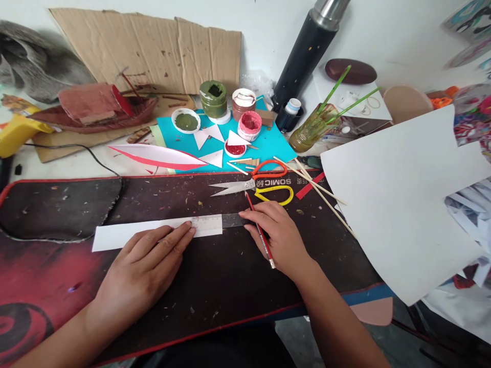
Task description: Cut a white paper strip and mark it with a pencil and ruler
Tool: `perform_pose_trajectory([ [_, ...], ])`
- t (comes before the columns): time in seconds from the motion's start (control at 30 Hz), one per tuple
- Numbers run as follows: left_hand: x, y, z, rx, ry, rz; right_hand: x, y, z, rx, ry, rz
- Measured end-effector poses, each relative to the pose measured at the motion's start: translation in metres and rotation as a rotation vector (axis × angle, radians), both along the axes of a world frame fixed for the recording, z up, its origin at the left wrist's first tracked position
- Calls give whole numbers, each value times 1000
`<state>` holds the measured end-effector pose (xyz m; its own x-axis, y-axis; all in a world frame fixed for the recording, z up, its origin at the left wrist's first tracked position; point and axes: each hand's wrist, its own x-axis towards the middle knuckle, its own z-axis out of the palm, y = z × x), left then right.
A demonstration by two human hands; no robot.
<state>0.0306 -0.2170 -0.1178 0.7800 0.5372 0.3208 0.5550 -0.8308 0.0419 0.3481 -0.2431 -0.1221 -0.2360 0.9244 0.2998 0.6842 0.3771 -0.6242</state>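
Observation:
A white paper strip point(123, 234) lies on the dark desk mat, with a clear ruler point(232, 220) along it that sticks out past its right end. My left hand point(148, 266) rests flat on the strip, fingers stretched, fingertips pressing near the ruler's edge. At the ruler's free end, my right hand point(280, 237) pinches it between thumb and fingers. That same hand also keeps a red pencil point(264, 240), slanted across the fingers with its point away from me. Just beyond lie scissors point(247, 185) with one orange and one yellow handle, blades partly apart.
Behind the mat, paint pots point(214, 99) and paper cutouts point(153, 155) sit on a blue sheet point(280, 145). A brown model boat point(92, 110) stands back left. Thin sticks point(326, 197) and a large white sheet point(387, 204) lie right. A black flask point(307, 53) leans behind.

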Motion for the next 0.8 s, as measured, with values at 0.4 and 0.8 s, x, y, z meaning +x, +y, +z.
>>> perform_pose_trajectory([
  [0.4,1,0,0,31,11,-8,1,1,1,-27,-58,17],
  [0.8,3,0,2,37,8,-18,0,1,-1,-13,-52,2],
])
